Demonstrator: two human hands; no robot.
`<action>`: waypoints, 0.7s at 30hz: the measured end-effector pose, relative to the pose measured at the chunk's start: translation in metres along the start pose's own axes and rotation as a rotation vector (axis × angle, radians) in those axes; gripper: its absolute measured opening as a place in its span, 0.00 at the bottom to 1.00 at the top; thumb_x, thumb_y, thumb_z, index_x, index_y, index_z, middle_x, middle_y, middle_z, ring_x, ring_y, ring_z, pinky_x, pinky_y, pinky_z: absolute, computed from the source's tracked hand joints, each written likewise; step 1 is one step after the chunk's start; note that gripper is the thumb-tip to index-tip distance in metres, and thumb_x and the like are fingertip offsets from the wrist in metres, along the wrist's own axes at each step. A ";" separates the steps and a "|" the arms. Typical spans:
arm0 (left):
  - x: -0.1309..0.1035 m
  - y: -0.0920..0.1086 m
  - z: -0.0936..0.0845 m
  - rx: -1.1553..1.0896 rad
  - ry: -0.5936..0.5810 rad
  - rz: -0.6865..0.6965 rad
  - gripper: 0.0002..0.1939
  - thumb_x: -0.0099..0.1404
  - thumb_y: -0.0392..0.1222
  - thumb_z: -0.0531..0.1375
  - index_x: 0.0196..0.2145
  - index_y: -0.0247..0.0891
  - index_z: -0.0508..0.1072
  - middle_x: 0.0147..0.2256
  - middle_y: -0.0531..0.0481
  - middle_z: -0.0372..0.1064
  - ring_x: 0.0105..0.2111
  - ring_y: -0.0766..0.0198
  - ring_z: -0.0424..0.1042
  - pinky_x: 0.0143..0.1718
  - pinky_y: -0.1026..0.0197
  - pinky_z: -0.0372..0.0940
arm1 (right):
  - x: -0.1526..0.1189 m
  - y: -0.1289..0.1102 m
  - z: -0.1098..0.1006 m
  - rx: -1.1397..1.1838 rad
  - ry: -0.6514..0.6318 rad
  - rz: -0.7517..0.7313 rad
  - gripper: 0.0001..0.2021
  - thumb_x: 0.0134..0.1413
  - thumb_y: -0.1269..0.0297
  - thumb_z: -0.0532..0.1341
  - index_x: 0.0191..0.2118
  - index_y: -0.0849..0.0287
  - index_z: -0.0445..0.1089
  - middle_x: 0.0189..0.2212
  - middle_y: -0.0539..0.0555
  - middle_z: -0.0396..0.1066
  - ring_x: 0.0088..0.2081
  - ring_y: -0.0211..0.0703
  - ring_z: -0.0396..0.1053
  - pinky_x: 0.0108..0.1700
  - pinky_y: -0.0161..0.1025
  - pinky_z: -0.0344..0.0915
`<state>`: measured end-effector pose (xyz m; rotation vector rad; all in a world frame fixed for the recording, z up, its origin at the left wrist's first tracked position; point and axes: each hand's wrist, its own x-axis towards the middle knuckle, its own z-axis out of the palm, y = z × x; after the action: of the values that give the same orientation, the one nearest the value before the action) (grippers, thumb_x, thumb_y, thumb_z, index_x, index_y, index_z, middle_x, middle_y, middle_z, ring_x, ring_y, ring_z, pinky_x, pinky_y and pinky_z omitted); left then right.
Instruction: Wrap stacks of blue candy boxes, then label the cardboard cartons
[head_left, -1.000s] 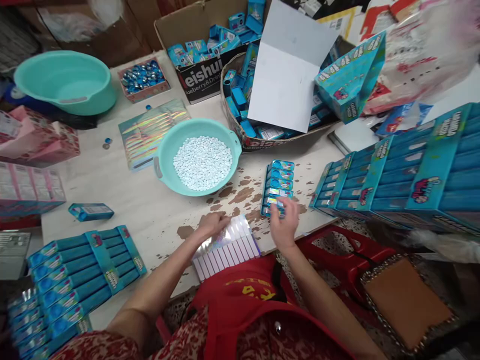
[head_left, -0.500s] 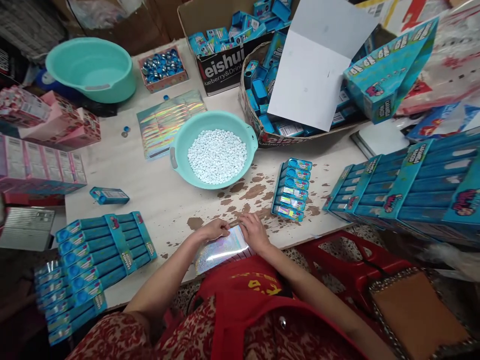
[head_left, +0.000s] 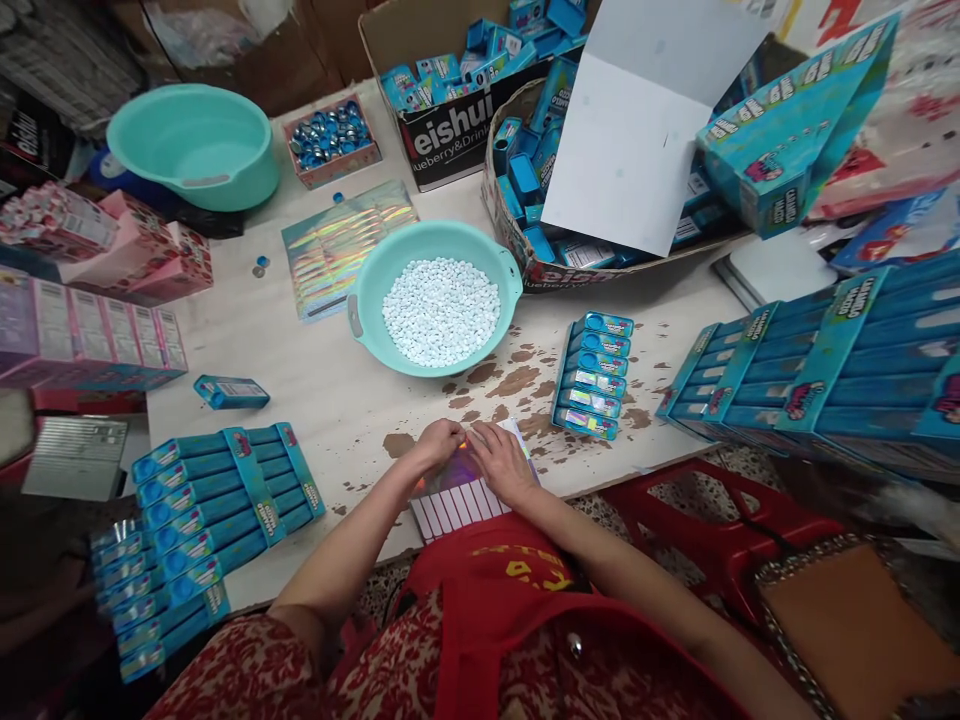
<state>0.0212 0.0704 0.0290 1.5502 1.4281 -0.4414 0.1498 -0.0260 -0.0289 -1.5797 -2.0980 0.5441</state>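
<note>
At the near edge of the table a shiny sheet of stickers (head_left: 459,508) lies against the red apron. White strips divided by dark lines show on its near part, and a purple-orange sheen shows under the fingers. My left hand (head_left: 437,447) pinches the sheet's far side with closed fingertips. Close beside it, my right hand (head_left: 504,466) has its fingers bent over the sheet, its fingertips by those of my left hand. What lies exactly between the fingertips is hidden. To the right stands a row of blue candy tins (head_left: 595,375), some with shiny strips on top.
Beyond my hands sits a turquoise basin (head_left: 360,290) of white candies. Another shiny sheet (head_left: 330,250) lies behind it. Stacked blue tins stand left (head_left: 225,490) and right (head_left: 810,350). Cartons of tins (head_left: 450,140) and a box of caps (head_left: 330,142) are at the back.
The sheet has shifted and tilted under my hands, so that its white striped part now shows instead of the glittering silver face. My fingertips have come closer together.
</note>
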 end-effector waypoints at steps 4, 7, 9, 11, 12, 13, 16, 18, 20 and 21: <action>0.001 -0.002 0.000 0.011 0.010 -0.006 0.10 0.58 0.36 0.52 0.24 0.34 0.71 0.18 0.55 0.58 0.20 0.69 0.56 0.24 0.66 0.50 | -0.005 0.001 0.003 -0.028 0.007 -0.024 0.17 0.60 0.69 0.54 0.54 0.60 0.64 0.52 0.62 0.66 0.54 0.54 0.59 0.49 0.50 0.59; 0.003 -0.002 0.000 0.025 0.019 -0.012 0.10 0.57 0.37 0.53 0.25 0.34 0.72 0.18 0.54 0.60 0.20 0.68 0.57 0.25 0.65 0.51 | -0.005 0.001 0.000 -0.062 0.001 -0.081 0.13 0.59 0.71 0.55 0.49 0.60 0.67 0.51 0.60 0.67 0.53 0.53 0.60 0.48 0.48 0.59; 0.005 -0.003 0.001 0.037 0.025 -0.011 0.10 0.57 0.37 0.53 0.25 0.34 0.73 0.18 0.54 0.61 0.21 0.68 0.58 0.25 0.65 0.52 | -0.005 0.000 -0.002 -0.061 0.004 -0.095 0.10 0.58 0.72 0.56 0.45 0.60 0.69 0.50 0.59 0.68 0.52 0.52 0.60 0.48 0.47 0.59; 0.008 -0.005 0.002 0.052 0.034 -0.008 0.10 0.58 0.36 0.53 0.25 0.34 0.73 0.20 0.53 0.63 0.22 0.67 0.60 0.26 0.65 0.53 | -0.006 0.000 -0.004 -0.037 0.000 -0.078 0.06 0.56 0.72 0.57 0.38 0.59 0.70 0.45 0.59 0.71 0.48 0.51 0.63 0.46 0.45 0.59; 0.009 -0.005 0.004 0.060 0.042 -0.008 0.10 0.58 0.36 0.53 0.25 0.34 0.73 0.21 0.52 0.65 0.24 0.66 0.61 0.27 0.65 0.53 | -0.006 0.000 -0.006 -0.023 -0.007 -0.068 0.04 0.56 0.72 0.57 0.35 0.59 0.69 0.41 0.58 0.72 0.44 0.50 0.65 0.43 0.45 0.60; 0.010 -0.006 0.005 0.069 0.053 -0.010 0.10 0.58 0.35 0.53 0.26 0.35 0.73 0.22 0.51 0.66 0.25 0.65 0.63 0.28 0.65 0.54 | -0.006 0.000 -0.010 -0.012 -0.015 -0.058 0.04 0.56 0.72 0.57 0.32 0.58 0.69 0.35 0.57 0.73 0.40 0.49 0.66 0.40 0.44 0.60; 0.008 -0.003 0.008 0.103 0.117 -0.022 0.11 0.59 0.35 0.52 0.29 0.34 0.74 0.29 0.46 0.70 0.34 0.59 0.67 0.35 0.61 0.58 | -0.007 0.002 -0.029 0.018 -0.001 0.017 0.07 0.57 0.71 0.56 0.29 0.57 0.66 0.25 0.54 0.69 0.31 0.47 0.64 0.34 0.42 0.59; 0.001 0.005 0.010 0.075 0.207 0.034 0.13 0.62 0.38 0.50 0.36 0.35 0.74 0.40 0.42 0.70 0.44 0.55 0.66 0.42 0.59 0.59 | -0.007 0.003 -0.049 0.126 0.055 0.130 0.06 0.57 0.70 0.56 0.29 0.57 0.64 0.26 0.54 0.68 0.31 0.46 0.64 0.33 0.40 0.60; -0.007 0.018 0.012 -0.097 0.239 0.201 0.16 0.65 0.43 0.49 0.47 0.37 0.69 0.50 0.42 0.65 0.51 0.56 0.62 0.46 0.59 0.59 | -0.007 0.006 -0.072 0.281 0.125 0.249 0.05 0.57 0.68 0.56 0.29 0.57 0.63 0.26 0.53 0.68 0.31 0.44 0.65 0.33 0.39 0.61; -0.010 0.025 0.014 -0.212 0.200 0.298 0.18 0.64 0.46 0.51 0.49 0.38 0.67 0.52 0.43 0.64 0.51 0.58 0.62 0.46 0.60 0.60 | -0.006 0.009 -0.083 0.351 0.158 0.297 0.06 0.57 0.66 0.56 0.29 0.56 0.63 0.26 0.52 0.67 0.30 0.43 0.65 0.33 0.38 0.61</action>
<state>0.0465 0.0567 0.0397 1.6314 1.3151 0.0438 0.2055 -0.0261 0.0335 -1.6681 -1.5611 0.8098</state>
